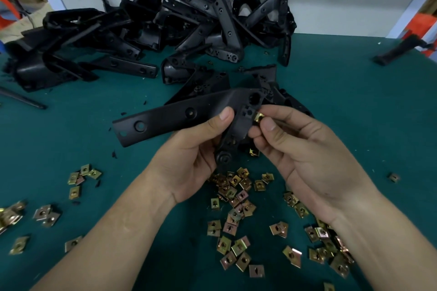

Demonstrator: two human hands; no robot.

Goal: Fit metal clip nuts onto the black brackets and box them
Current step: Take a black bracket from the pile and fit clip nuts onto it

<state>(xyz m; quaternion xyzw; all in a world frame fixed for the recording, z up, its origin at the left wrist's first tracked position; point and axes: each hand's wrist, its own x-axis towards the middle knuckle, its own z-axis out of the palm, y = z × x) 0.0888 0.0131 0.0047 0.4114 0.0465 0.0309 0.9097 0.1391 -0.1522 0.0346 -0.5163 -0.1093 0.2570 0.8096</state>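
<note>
At frame centre the left grip (189,160) curls thumb and fingers round the bend of a black bracket (175,118), whose long drilled arm points left above the green bench (350,92). The right grip (307,156) pinches one brass-coloured clip nut (258,117) between thumb and forefinger, against the bracket's edge beside its square holes. The bracket looks stiff and light, likely moulded plastic, and is best held at the bend. The nut is small springy sheet metal, probably sharp-edged, so pinch its flat faces. Loose clip nuts (236,198) litter the lower frame, and more brackets (151,30) are heaped at the top.
</note>
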